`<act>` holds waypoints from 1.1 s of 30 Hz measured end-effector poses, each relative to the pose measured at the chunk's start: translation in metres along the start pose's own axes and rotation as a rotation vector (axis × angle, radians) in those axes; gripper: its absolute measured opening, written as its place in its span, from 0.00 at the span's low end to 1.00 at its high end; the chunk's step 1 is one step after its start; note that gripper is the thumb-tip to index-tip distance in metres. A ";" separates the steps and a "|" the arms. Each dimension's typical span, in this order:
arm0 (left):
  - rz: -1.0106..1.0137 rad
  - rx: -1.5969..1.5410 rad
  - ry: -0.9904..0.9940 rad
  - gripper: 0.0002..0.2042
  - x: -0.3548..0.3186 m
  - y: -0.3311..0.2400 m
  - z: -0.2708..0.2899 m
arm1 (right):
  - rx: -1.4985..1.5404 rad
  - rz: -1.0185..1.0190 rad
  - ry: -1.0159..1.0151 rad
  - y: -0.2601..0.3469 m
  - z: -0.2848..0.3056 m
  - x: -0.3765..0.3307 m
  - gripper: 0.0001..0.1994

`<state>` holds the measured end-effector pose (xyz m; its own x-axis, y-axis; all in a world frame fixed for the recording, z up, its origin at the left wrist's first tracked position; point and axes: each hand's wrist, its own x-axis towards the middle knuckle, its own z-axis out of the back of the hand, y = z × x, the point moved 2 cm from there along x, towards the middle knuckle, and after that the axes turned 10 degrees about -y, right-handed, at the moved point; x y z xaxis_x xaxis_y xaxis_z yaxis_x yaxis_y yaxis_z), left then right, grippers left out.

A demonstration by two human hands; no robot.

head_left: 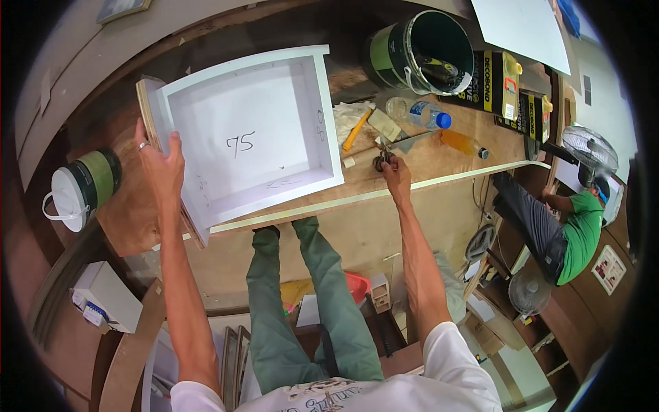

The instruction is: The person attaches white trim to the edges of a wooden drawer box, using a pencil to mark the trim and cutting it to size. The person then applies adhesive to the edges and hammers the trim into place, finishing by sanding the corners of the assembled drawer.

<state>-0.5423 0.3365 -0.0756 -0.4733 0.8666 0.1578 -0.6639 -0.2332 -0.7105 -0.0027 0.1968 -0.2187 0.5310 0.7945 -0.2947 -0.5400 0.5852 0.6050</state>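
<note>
Head view | left grip [161, 161] clasps drawer [250, 134] left edge, frame centre-left | right grip [392, 170] pinches scissors [382, 159] just right of drawer, long axis up-right.

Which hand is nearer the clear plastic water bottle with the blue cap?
Right. The right hand is at the pliers, just below-left of the bottle; the left hand holds the white drawer box's far-left edge.

White open drawer box [254, 137] flat on plywood bench; small pliers [382, 159] beside.
</note>
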 end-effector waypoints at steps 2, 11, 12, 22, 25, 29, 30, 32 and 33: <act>0.070 0.011 0.076 0.32 0.002 0.003 -0.001 | -0.111 0.055 0.032 0.002 0.002 -0.001 0.21; 0.064 0.142 -0.024 0.26 0.003 0.013 -0.001 | 0.228 -0.160 0.151 0.072 0.029 -0.054 0.13; 0.087 0.131 -0.023 0.26 0.002 0.011 -0.001 | 0.422 -0.286 0.231 0.091 0.030 -0.061 0.12; 0.100 0.172 -0.032 0.24 0.000 0.004 -0.005 | 0.540 -0.196 0.617 0.218 -0.050 0.037 0.20; 0.153 0.217 -0.006 0.24 0.001 0.002 -0.004 | 0.528 -0.212 0.617 0.221 -0.061 0.051 0.23; 0.122 0.237 -0.031 0.25 0.001 0.005 -0.006 | 0.401 -0.120 0.658 0.221 -0.071 0.066 0.26; 0.104 0.229 -0.042 0.25 0.001 0.007 -0.005 | 0.401 -0.119 0.662 0.222 -0.075 0.068 0.26; 0.087 0.224 -0.054 0.25 0.001 0.010 -0.005 | 0.363 -0.057 0.657 0.224 -0.080 0.071 0.26; 0.090 0.227 -0.061 0.24 0.001 0.010 -0.005 | 0.364 -0.057 0.660 0.227 -0.082 0.072 0.26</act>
<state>-0.5463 0.3370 -0.0857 -0.5661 0.8111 0.1470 -0.7272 -0.4075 -0.5523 -0.1402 0.4004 -0.1636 -0.0114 0.7635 -0.6457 -0.2128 0.6291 0.7477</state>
